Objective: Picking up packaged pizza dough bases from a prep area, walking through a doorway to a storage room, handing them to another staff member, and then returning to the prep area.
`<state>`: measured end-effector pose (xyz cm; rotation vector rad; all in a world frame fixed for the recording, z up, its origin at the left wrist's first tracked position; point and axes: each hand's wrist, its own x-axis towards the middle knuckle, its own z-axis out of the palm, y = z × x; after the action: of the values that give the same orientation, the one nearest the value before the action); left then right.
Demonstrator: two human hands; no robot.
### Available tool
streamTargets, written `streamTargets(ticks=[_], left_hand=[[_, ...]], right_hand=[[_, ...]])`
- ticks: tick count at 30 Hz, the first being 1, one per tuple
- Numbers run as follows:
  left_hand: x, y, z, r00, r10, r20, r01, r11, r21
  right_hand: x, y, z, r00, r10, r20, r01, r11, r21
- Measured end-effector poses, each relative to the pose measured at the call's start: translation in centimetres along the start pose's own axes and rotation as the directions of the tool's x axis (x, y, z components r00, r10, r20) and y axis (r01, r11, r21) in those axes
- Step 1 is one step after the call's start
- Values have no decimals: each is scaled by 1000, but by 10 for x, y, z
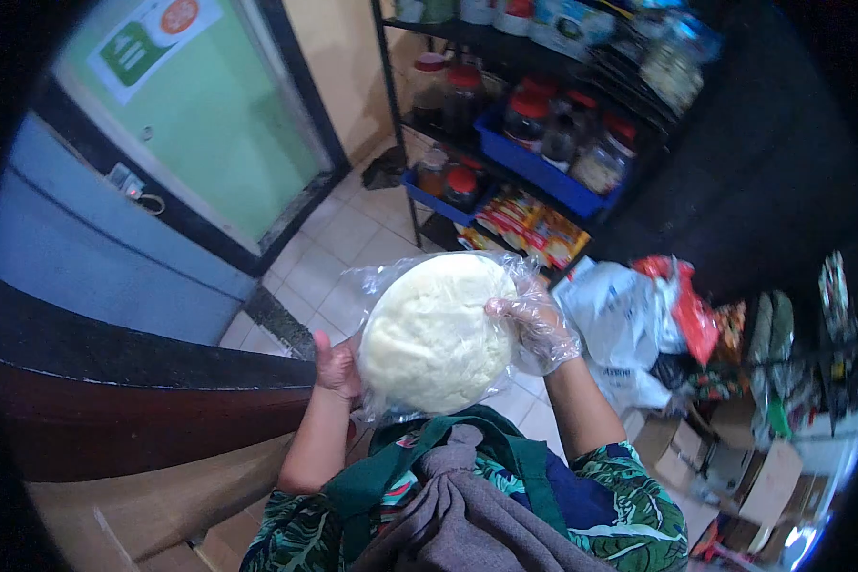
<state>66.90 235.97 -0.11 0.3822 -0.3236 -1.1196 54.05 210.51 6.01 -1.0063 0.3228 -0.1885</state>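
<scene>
A pale, round slab of what looks like dough (436,336) is held up in front of my chest, with clear plastic film (379,279) around its edges. My left hand (339,368) is bare and supports the slab's left side; its thumb sticks up and its fingers are hidden behind the slab and film. Over my right hand (533,322) there is a clear plastic glove. That hand grips the slab's right edge, thumb on the top face and the other fingers mostly out of sight.
Ahead stands a black shelf rack (400,121) with red-lidded jars (525,114) in a blue tray (543,168). White plastic bags (615,314) and cardboard boxes (676,450) are at the right. A green door (214,136) is at upper left, with a dark-edged counter (150,411) beside me.
</scene>
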Motion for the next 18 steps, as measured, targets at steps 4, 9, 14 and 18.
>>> streamTargets(ticks=[4,9,14,18], left_hand=[[31,5,-39,886,260,-384,-193,960,203],[73,62,-82,991,66,-118,-71,997,-35],[100,122,-97,867,138,-479,59,926,374],[112,209,-134,864,246,-440,-259,965,32]], right_hand=[[78,-14,35,976,-23,215,26,1000,-12],[176,-33,74,840,-81,537,341,848,-406],[285,-30,94,701,-201,685,447,871,-202],[349,-19,128,938,-82,338,207,913,-351]])
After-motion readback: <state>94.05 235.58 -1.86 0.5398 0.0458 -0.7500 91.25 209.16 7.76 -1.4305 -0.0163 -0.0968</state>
